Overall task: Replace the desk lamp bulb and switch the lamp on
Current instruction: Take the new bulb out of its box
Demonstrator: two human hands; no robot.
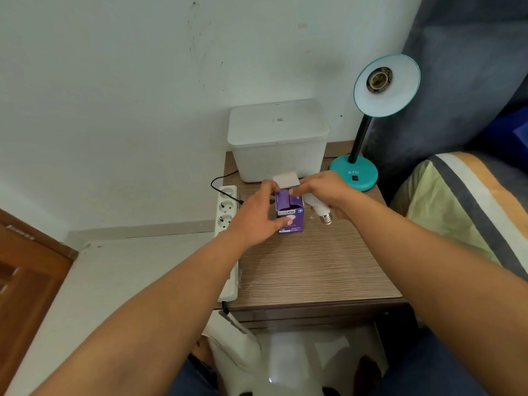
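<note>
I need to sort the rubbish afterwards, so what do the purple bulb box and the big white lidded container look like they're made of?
The purple bulb box looks like thin printed cardboard: folded top flaps, glossy print. The white lidded container appears to be matte, slightly translucent plastic, judging by its rounded moulded corners and lid rim.

"ECOLINK" on box [289, 215]; "ATN" on lamp base [354, 173]

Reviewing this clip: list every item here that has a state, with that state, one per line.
Lamp socket: empty, no bulb fitted.
Lamp shade: tilted toward the camera, unlit.
Bulb box: upright on the table, top flaps open.
Loose bulb: lying under the right hand, screw base exposed.
Left hand: gripping the box.
Right hand: fingers at a flap.
Storage bin: lid on.
Power strip: one plug inserted.
</note>
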